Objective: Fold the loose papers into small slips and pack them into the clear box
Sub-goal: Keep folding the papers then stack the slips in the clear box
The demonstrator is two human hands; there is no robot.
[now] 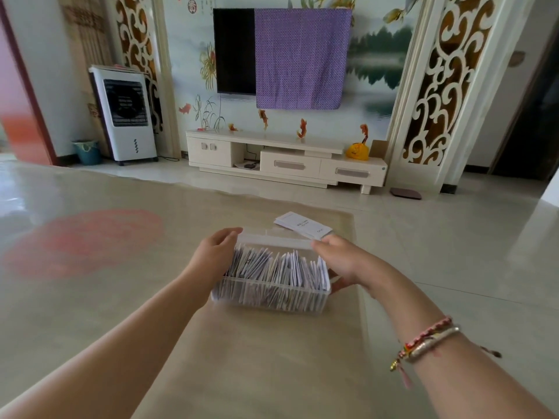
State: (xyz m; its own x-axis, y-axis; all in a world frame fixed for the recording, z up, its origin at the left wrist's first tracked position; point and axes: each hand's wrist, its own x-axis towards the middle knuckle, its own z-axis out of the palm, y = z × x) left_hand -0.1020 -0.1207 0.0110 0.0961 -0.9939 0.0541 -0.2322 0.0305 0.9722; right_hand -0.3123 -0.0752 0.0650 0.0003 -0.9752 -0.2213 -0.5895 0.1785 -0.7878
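Clear plastic, thin-walled, so the box [270, 294] on the table [272, 373] looks light but a bit slippery and flexy; I'd hold it low at both ends rather than by the rim. It's already crammed with upright white slips [278, 269], which are soft and crease easily. The left hand [215, 256] curls over the left end, the right hand [341, 261] cups the right end with its thumb underneath. Loose papers [303, 225] lie just behind the box; their print is too blurry to read.
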